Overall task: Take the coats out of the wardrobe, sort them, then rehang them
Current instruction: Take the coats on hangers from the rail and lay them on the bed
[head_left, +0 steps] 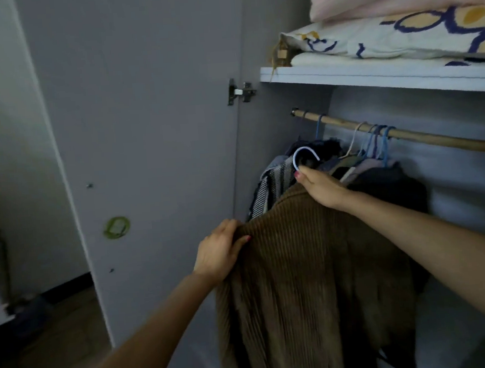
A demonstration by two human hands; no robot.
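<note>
Coat: brown ribbed coat (307,280) held in front of the open wardrobe (430,76), below the left end of the rod (405,134); long axis vertical, collar end up, hem dropping out of view at the bottom.
Hanger: white hook (306,157) sticks up from the coat's neck, curving over to the right, off the rod and lower than it.
Right hand: right hand (321,187) reaches forward and up, arm stretched from the lower right; its grip is pinched on the coat's neck at the base of the hook.
Left hand: left hand (222,250) comes from the lower left, palm on the coat's left shoulder; its grip is curled over the shoulder edge, thumb on the cloth.
Other clothes: a striped garment (270,187) and dark ones (389,184) hang behind the coat, on blue hangers (379,144) bunched along the rod.
Shelf: the shelf (372,76) above the rod carries folded bedding (398,36), patterned below, pink on top.
Door: grey door (144,133) stands open at left, a hinge (241,92) at its edge and a green sticker (116,227) lower down.
Room: dim; floor (58,329) at lower left, blurred.
</note>
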